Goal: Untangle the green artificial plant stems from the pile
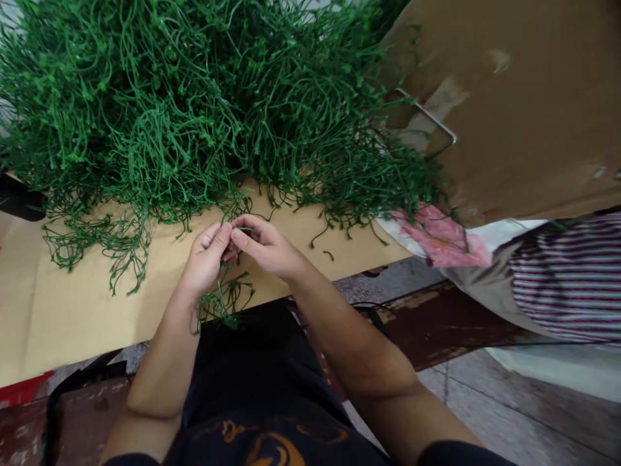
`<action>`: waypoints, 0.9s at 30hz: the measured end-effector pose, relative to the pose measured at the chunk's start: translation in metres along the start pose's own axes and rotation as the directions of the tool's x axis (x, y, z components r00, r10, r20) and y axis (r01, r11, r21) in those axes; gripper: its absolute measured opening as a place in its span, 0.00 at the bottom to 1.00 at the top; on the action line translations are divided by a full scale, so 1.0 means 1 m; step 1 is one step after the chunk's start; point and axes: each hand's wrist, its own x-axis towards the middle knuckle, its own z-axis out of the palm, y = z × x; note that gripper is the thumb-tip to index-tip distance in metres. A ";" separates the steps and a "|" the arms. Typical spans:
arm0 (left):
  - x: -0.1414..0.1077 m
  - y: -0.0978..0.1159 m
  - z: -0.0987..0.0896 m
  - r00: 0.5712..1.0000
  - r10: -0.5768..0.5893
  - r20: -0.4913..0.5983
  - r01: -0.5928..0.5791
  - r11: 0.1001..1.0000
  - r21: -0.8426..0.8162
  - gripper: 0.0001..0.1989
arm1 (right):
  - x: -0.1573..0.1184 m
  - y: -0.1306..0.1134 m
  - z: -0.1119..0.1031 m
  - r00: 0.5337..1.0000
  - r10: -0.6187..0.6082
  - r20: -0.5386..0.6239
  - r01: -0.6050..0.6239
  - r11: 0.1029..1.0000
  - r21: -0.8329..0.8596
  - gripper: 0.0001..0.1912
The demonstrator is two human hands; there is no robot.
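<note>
My left hand (pixel 209 251) and my right hand (pixel 259 241) meet at the front of the table, thumbs close together. Both are closed on a green artificial plant stem (pixel 246 230); its exact grip point is partly hidden by my fingers. Below my hands a small bunch of curly green sprigs (pixel 227 301) hangs toward the table edge, and whether it joins the held stem is hard to see. Just beyond my fingers rises a large heap of the same green plastic stems (pixel 194 110).
A brown cardboard sheet (pixel 528 116) stands at the right, with a bent metal wire (pixel 429 118) before it. Pink plastic (pixel 441 236) lies at the table's right end. Loose sprigs (pixel 129 249) spread over the tan tabletop (pixel 87 310). A dark object (pixel 20 197) sits far left.
</note>
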 end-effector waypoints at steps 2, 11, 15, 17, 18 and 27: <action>0.001 -0.001 0.000 1.000 0.024 -0.012 -0.024 0.999 0.030 0.21 | -0.003 -0.004 -0.001 0.994 -0.039 -0.098 0.031 0.996 -0.089 0.21; -0.004 0.005 0.000 0.997 -0.001 0.078 0.005 0.998 -0.060 0.21 | -0.005 -0.012 0.005 0.995 -0.079 0.053 0.082 0.995 -0.050 0.22; -0.008 0.006 0.001 0.992 0.056 0.111 -0.038 0.987 -0.157 0.19 | -0.003 -0.003 0.010 0.996 -0.086 -0.037 0.092 0.974 0.205 0.22; -0.008 0.006 0.001 0.990 0.055 0.126 -0.033 0.986 -0.166 0.20 | -0.003 -0.002 0.013 0.995 -0.062 -0.075 0.083 0.944 0.320 0.23; -0.007 0.006 0.000 0.991 0.063 0.119 -0.040 0.982 -0.183 0.21 | -0.002 -0.004 0.014 0.994 -0.059 -0.092 0.089 0.925 0.368 0.25; 0.010 0.020 -0.008 0.988 0.038 -0.150 -0.104 0.883 -0.458 0.22 | 0.011 -0.059 -0.028 0.869 -0.272 -0.414 0.312 0.949 0.033 0.26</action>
